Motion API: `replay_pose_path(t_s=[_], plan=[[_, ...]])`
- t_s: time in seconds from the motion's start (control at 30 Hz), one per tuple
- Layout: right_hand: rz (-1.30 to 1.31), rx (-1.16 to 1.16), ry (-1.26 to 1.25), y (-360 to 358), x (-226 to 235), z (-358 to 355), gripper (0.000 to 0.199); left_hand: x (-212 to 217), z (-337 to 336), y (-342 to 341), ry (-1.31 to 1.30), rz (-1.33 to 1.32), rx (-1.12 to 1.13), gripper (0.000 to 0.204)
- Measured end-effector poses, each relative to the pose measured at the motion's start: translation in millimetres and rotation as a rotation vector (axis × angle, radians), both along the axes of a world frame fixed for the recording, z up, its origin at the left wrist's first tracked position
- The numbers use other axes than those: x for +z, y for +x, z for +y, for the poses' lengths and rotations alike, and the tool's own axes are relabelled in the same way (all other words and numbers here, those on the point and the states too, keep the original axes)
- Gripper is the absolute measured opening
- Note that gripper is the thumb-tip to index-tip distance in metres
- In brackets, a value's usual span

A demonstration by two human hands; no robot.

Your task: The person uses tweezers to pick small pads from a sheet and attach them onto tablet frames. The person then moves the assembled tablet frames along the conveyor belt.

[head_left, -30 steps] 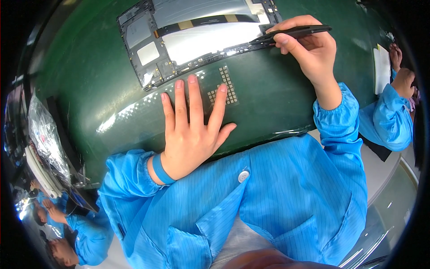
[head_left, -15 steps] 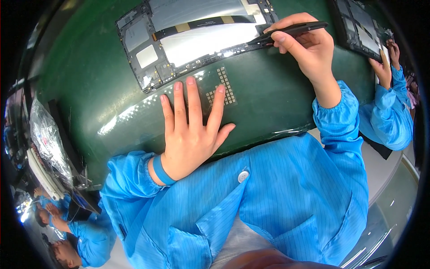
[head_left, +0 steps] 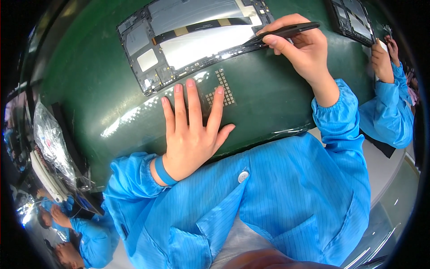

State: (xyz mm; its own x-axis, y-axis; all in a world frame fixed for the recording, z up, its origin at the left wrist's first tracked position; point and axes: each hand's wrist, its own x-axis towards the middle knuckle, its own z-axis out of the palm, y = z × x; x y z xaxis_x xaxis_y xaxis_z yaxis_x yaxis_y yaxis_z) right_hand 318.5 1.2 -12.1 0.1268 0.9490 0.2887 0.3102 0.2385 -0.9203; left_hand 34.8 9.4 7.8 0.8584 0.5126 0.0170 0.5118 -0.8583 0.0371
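Observation:
An opened tablet [head_left: 204, 45] lies at the far side of the green table, its silver inner plates and circuit parts bare. Across it runs a black ribbon cable [head_left: 181, 31] with gold-coloured patches. My right hand [head_left: 311, 51] pinches a pair of black tweezers [head_left: 293, 30], and their tips touch or hover just over the tablet's near edge strip. Flat on the table, fingers spread, my left hand [head_left: 190, 139] holds nothing. Under and beside its index finger is a clear sheet with small square pads [head_left: 227, 89]. Whether the tweezers grip anything is too small to tell.
At the right, a co-worker's hand [head_left: 381, 62] is near another opened tablet [head_left: 351, 20]. Crumpled clear plastic [head_left: 51, 134] lies along the table's left edge, by a dark bar. Other people in blue sit at lower left.
My right hand and the tweezers have shifted slightly left along the tablet's near edge. My left hand stays in place. The co-worker's hand at the right has moved a little.

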Motion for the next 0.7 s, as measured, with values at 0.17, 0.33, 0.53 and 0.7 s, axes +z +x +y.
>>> replay_pose_path(t_s=[0.17,0.33,0.53,0.7], plan=[[-0.078,0.005,-0.004,1.5,0.9,0.3,0.015,0.1,0.1,-0.2,0.004,0.005,0.005,0.072],[0.046,-0.037,-0.041,-1.1,4.0,1.4,0.013,-0.4,-0.1,-0.6,0.008,0.002,0.011,0.072],[-0.047,-0.015,-0.015,1.3,4.2,-1.3,0.013,0.7,-1.8,0.8,0.014,0.004,0.008,0.072],[-0.013,-0.02,-0.035,2.5,5.0,-3.6,0.014,0.4,-2.2,1.3,0.019,-0.001,0.004,0.073]])
